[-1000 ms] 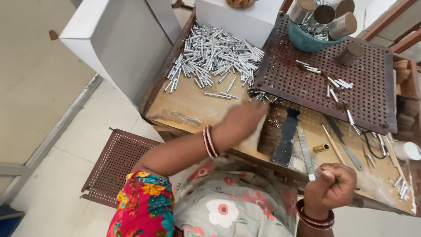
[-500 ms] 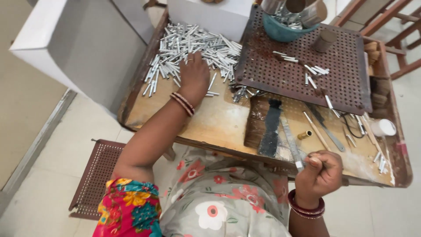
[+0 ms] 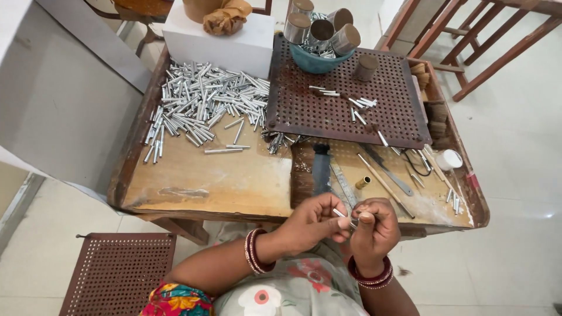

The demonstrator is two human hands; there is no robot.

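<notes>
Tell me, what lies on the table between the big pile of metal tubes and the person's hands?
In the head view, mostly bare wooden tabletop lies between the pile of metal tubes and the hands; only a few stray tubes sit at the pile's near edge.

single head cam, looks steeply down from above the person's own chest. table (image 3: pixel 193 181) fills the centre of the frame, its far edge near the top, near edge just above the hands. left hand (image 3: pixel 313 221) and right hand (image 3: pixel 374 225) sit low centre, close to the lens, forearms entering from the bottom edge. view faces forward past the table to the white box (image 3: pixel 216 44) at top. floor shows on both sides, chair legs top right. no second view, so nothing is shared.
</notes>
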